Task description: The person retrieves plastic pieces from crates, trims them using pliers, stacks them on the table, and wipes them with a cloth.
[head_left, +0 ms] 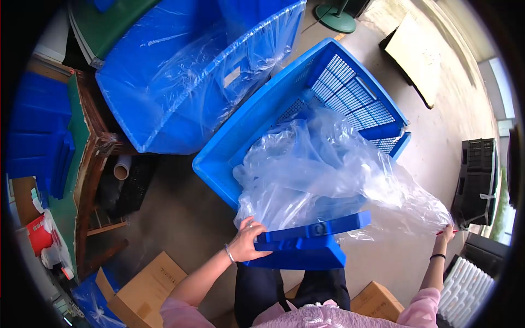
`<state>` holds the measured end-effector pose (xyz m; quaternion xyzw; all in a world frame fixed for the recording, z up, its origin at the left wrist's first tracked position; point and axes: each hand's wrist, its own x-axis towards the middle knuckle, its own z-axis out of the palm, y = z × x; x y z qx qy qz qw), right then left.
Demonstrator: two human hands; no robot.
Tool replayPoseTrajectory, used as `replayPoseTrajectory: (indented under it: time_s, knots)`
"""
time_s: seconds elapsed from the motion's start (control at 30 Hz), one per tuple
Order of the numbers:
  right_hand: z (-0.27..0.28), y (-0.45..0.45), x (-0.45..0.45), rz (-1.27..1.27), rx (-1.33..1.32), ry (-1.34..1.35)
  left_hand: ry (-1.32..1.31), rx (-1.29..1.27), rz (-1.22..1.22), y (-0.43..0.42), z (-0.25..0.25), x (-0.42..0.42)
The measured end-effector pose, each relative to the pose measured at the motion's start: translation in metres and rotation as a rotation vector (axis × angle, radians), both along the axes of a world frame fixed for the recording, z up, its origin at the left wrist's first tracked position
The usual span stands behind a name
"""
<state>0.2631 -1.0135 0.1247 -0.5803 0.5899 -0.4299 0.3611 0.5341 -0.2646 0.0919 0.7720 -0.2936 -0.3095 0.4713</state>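
Observation:
My left hand (pixel 247 241) is closed on the left end of a blue plastic part (pixel 301 256), which looks like two stacked pieces, held before my legs. Out to the right, my right hand (pixel 447 234) pinches the edge of a clear plastic bag (pixel 328 175). Something small and red shows at those fingers, too small to name. The bag lies crumpled, partly inside a blue basket (pixel 224 147) with mesh walls, and its right end is stretched towards my right hand. Part of the bag passes behind the blue part.
A large blue bin (pixel 126 104) lined with clear film stands behind the basket. At left is a green-topped workbench (pixel 82 126) with blue parts on it. Cardboard boxes (pixel 150 287) sit near my feet, and black crates (pixel 474 175) stand at right.

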Motion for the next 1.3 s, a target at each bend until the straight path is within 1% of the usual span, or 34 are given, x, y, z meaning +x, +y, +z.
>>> replayPoseTrajectory:
  time_s: [0.03, 0.07, 0.1, 0.13, 0.17, 0.2, 0.23, 0.27, 0.3, 0.33, 0.37, 0.4, 0.47, 0.53, 0.6, 0.63, 0.67, 0.7, 0.73, 0.8, 0.83, 0.87, 0.93, 0.97, 1.0, 1.03, 1.07, 1.1, 1.13, 1.17, 1.2, 1.23, 1.27, 1.3]
  knots:
    - [0.022, 0.020, -0.003, -0.011, -0.016, -0.016, 0.046, 0.046, -0.011, 0.022, 0.006, -0.004]
    - [0.042, 0.045, -0.005, 0.045, 0.058, 0.146, 0.097, 0.096, -0.024, 0.042, 0.014, -0.008]
    - [0.060, 0.075, 0.004, 0.104, 0.132, 0.303, 0.112, 0.054, 0.010, 0.054, 0.022, -0.009]
    - [0.059, 0.098, 0.005, 0.310, -0.198, 0.497, 0.105, 0.045, 0.001, 0.058, 0.032, -0.008]
    - [0.089, 0.146, 0.029, 0.421, -0.279, 0.913, 0.044, 0.008, 0.019, 0.059, 0.041, -0.007]
    - [0.105, 0.184, 0.055, 0.566, -0.256, 0.859, -0.020, -0.031, 0.047, 0.058, 0.048, -0.004]
    - [0.114, 0.234, 0.085, 0.759, -0.187, 0.577, -0.033, -0.093, 0.086, 0.053, 0.052, -0.002]
    - [0.122, 0.293, 0.119, 0.956, -0.243, 0.433, -0.015, -0.158, 0.123, 0.045, 0.046, -0.002]
    - [0.130, 0.349, 0.150, 1.053, 0.080, 0.255, 0.027, -0.166, 0.209, 0.035, 0.045, -0.002]
    - [0.149, 0.414, 0.180, 1.130, 0.318, 0.121, 0.535, -0.356, 0.204, 0.022, 0.051, 0.008]
    - [0.136, 0.446, 0.194, 1.266, 0.520, 0.062, 0.682, -0.440, 0.247, 0.010, 0.061, 0.015]
    - [0.128, 0.478, 0.214, 1.430, 0.595, -0.064, 0.823, -0.525, 0.289, -0.001, 0.070, 0.021]
    - [0.098, 0.519, 0.241, 1.453, 0.778, -0.211, 0.759, -0.578, 0.351, -0.018, 0.069, 0.028]
    - [0.071, 0.528, 0.264, 1.477, 0.723, -0.295, 0.718, -0.618, 0.421, -0.019, 0.062, 0.032]
    - [0.069, 0.529, 0.274, 1.528, 0.635, -0.230, 0.586, -0.441, 0.330, -0.012, 0.057, 0.041]
    - [0.069, 0.526, 0.274, 1.482, 0.696, -0.308, 0.403, -0.320, 0.263, -0.009, 0.057, 0.046]
    - [0.071, 0.522, 0.276, 1.436, 0.749, -0.384, 0.400, -0.313, 0.258, -0.009, 0.064, 0.051]
    - [0.083, 0.520, 0.275, 1.400, 0.871, -0.501, 0.447, -0.234, 0.205, -0.013, 0.074, 0.052]
    - [0.094, 0.524, 0.272, 1.393, 0.667, -0.276, 0.491, -0.162, 0.154, -0.019, 0.084, 0.052]
    - [0.128, 0.526, 0.268, 1.406, 0.471, -0.231, 0.500, -0.167, 0.165, -0.035, 0.099, 0.045]
    - [0.147, 0.526, 0.264, 1.420, 0.404, -0.284, 0.571, -0.365, 0.163, -0.044, 0.108, 0.041]
    - [0.159, 0.519, 0.261, 1.409, 0.249, -0.263, 0.625, -0.568, 0.172, -0.050, 0.118, 0.038]
    - [0.202, 0.512, 0.248, 1.311, 0.195, -0.263, 0.448, -0.585, 0.260, -0.052, 0.151, 0.025]
    - [0.221, 0.509, 0.242, 1.267, 0.210, -0.286, 0.375, -0.511, 0.257, -0.045, 0.176, 0.021]
    - [0.234, 0.505, 0.240, 1.296, 0.170, -0.328, 0.317, -0.426, 0.256, -0.035, 0.195, 0.017]
    - [0.256, 0.516, 0.239, 1.385, 0.111, -0.405, 0.275, -0.429, 0.337, -0.025, 0.193, 0.015]
    - [0.269, 0.525, 0.237, 1.396, 0.064, -0.445, 0.182, -0.478, 0.488, -0.016, 0.183, 0.016]
    - [0.275, 0.527, 0.234, 1.418, 0.056, -0.395, 0.095, -0.526, 0.617, -0.002, 0.190, 0.015]
    - [0.277, 0.530, 0.232, 1.409, 0.050, -0.354, 0.153, -0.689, 0.792, 0.022, 0.193, 0.011]
    - [0.261, 0.529, 0.235, 1.356, -0.095, -0.337, 0.335, -0.799, 0.889, 0.058, 0.196, 0.008]
    - [0.246, 0.531, 0.238, 1.292, -0.236, -0.318, 0.450, -0.911, 1.084, 0.093, 0.192, 0.006]
    - [0.250, 0.544, 0.232, 1.441, -0.184, -0.247, 0.515, -0.913, 1.095, 0.138, 0.182, 0.002]
    - [0.254, 0.562, 0.226, 1.590, -0.131, -0.174, 0.562, -0.954, 1.198, 0.185, 0.154, 0.000]
    - [0.255, 0.584, 0.221, 1.656, -0.157, -0.063, 0.544, -0.895, 1.431, 0.229, 0.143, -0.008]
